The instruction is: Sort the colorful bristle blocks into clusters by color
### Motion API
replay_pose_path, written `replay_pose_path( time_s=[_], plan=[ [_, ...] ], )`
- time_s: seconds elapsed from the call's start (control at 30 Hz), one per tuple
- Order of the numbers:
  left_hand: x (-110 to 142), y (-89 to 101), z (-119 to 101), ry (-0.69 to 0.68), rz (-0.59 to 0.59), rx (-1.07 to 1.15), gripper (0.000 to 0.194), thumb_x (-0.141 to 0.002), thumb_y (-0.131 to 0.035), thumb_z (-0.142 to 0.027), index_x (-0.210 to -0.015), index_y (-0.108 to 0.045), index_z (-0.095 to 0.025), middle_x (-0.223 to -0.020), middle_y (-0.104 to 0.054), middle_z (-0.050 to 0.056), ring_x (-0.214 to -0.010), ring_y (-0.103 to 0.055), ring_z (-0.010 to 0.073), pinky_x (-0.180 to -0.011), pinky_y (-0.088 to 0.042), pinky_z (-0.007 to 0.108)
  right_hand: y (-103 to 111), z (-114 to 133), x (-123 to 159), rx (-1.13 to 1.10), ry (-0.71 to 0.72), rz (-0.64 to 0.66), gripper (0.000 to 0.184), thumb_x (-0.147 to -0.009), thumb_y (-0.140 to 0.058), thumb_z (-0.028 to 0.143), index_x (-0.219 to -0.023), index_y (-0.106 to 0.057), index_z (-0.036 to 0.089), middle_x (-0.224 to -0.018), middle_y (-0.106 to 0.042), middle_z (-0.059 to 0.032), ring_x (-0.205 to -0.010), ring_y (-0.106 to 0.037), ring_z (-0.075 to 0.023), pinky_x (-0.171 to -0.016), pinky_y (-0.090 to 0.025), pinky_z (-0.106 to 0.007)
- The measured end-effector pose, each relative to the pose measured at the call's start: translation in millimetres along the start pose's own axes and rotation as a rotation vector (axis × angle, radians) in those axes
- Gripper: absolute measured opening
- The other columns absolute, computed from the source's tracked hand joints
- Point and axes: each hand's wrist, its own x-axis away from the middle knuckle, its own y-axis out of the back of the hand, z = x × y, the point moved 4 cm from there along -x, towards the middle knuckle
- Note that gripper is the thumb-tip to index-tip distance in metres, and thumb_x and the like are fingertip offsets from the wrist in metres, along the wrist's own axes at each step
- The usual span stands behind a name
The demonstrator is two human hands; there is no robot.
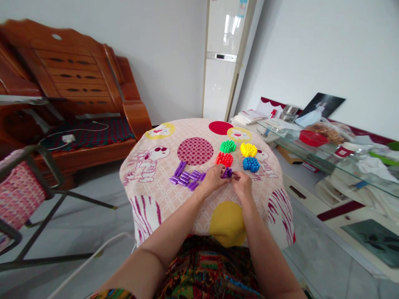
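A small bunch of short purple rod-like pieces is between my hands near the middle of the table. My left hand is bent around its left side, with the fingers closed on it. From the right, my right hand pinches at the same bunch; the fingertips are small, and the exact piece in them is hard to make out. Loose purple pieces lie left of my left hand. Just beyond my hands are bunches of red pieces, green pieces, yellow pieces and blue pieces.
A patterned cloth covers the round table. To the right, a glass-topped cabinet carries a red bowl and other items. A wooden bench and a metal-framed chair stand to the left.
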Motion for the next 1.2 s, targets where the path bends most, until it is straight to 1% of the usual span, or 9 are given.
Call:
replay_pose_path(
  time_s=[0.07,0.2,0.5,0.6,0.73,0.9,0.97,1.07,1.2],
  plan=[
    [1.6,-2.0,2.7,0.003,0.017,0.023,0.042,-0.068,-0.072,-0.015,-0.11,-0.066,-0.014,-0.093,-0.072,0.007,-0.076,-0.066,0.0179,-0.071,-0.051,0.027,1.3,0.9,0.3,-0.025,0.003,0.008,0.036,-0.072,-0.053,0.025,-0.099,-0.076,0.017,-0.078,-0.073,-0.0067,-0.069,-0.064,-0.0217,-0.067,-0.046,-0.031],
    [0.2,-6.0,5.3,0.025,0.021,0.004,0.038,-0.067,-0.066,-0.009,-0.105,-0.068,-0.014,-0.093,-0.073,0.008,-0.077,-0.067,0.0188,-0.073,-0.052,0.027,3.4,5.5,-0.1,-0.014,0.034,0.04,0.042,-0.072,-0.05,0.022,-0.105,-0.076,0.017,-0.08,-0.074,-0.0066,-0.072,-0.065,-0.0221,-0.07,-0.047,-0.032],
    [-0.8,-17.2,-2.0,-0.015,0.053,0.082,0.027,-0.07,-0.064,-0.012,-0.096,-0.066,-0.015,-0.082,-0.072,0.004,-0.072,-0.066,0.0163,-0.066,-0.05,0.023,5.0,5.6,0.1,-0.076,0.031,0.03,0.038,-0.072,-0.052,0.024,-0.099,-0.077,0.018,-0.083,-0.076,-0.0069,-0.073,-0.066,-0.0225,-0.07,-0.05,-0.032],
    [-0.5,-15.8,-0.7,-0.009,0.047,0.075,0.034,-0.069,-0.066,-0.012,-0.103,-0.067,-0.015,-0.086,-0.072,0.004,-0.074,-0.067,0.0162,-0.067,-0.051,0.024,4.9,1.0,-0.8,-0.104,-0.007,0.031,0.041,-0.07,-0.052,0.024,-0.101,-0.077,0.016,-0.082,-0.076,-0.0075,-0.074,-0.068,-0.0238,-0.072,-0.051,-0.033],
    [-2.6,11.5,13.0,0.024,-0.054,0.028,0.05,-0.069,-0.068,-0.009,-0.118,-0.065,-0.013,-0.1,-0.073,0.007,-0.076,-0.067,0.0149,-0.071,-0.052,0.025,7.1,-5.4,-1.7,-0.146,-0.054,-0.019,0.044,-0.068,-0.052,0.023,-0.104,-0.077,0.015,-0.081,-0.076,-0.0085,-0.075,-0.069,-0.0249,-0.075,-0.053,-0.035],
    [-3.6,56.7,39.9,0.108,-0.237,-0.117,0.03,-0.081,-0.058,-0.011,-0.107,-0.072,-0.012,-0.095,-0.074,0.007,-0.082,-0.067,0.0168,-0.078,-0.05,0.026,7.0,-7.7,-2.5,-0.156,-0.067,-0.04,0.041,-0.068,-0.052,0.025,-0.098,-0.079,0.015,-0.085,-0.078,-0.0096,-0.077,-0.07,-0.0259,-0.079,-0.054,-0.037],
    [-3.0,59.1,45.7,0.133,-0.208,-0.155,0.026,-0.086,-0.058,-0.02,-0.105,-0.074,-0.013,-0.093,-0.075,0.008,-0.083,-0.067,0.0184,-0.077,-0.05,0.027,6.4,-7.9,-2.9,-0.156,-0.067,-0.05,0.04,-0.068,-0.052,0.025,-0.096,-0.079,0.016,-0.087,-0.078,-0.0099,-0.079,-0.07,-0.0262,-0.079,-0.054,-0.038],
    [-2.6,48.4,45.5,0.108,-0.076,-0.201,0.026,-0.088,-0.059,-0.03,-0.1,-0.076,-0.014,-0.09,-0.075,0.008,-0.081,-0.067,0.0196,-0.074,-0.049,0.029,5.7,-7.4,-2.8,-0.161,-0.061,-0.056,0.038,-0.069,-0.053,0.026,-0.094,-0.079,0.016,-0.092,-0.078,-0.0108,-0.082,-0.071,-0.0266,-0.081,-0.055,-0.038],
    [-2.9,40.5,42.0,0.079,-0.002,-0.201,0.02,-0.081,-0.064,-0.022,-0.094,-0.076,-0.015,-0.087,-0.075,0.007,-0.079,-0.067,0.0188,-0.074,-0.048,0.028,6.0,-6.3,-1.9,-0.173,-0.049,-0.059,0.038,-0.071,-0.052,0.027,-0.094,-0.079,0.015,-0.095,-0.078,-0.0115,-0.084,-0.071,-0.0267,-0.084,-0.055,-0.039]
  ],
)
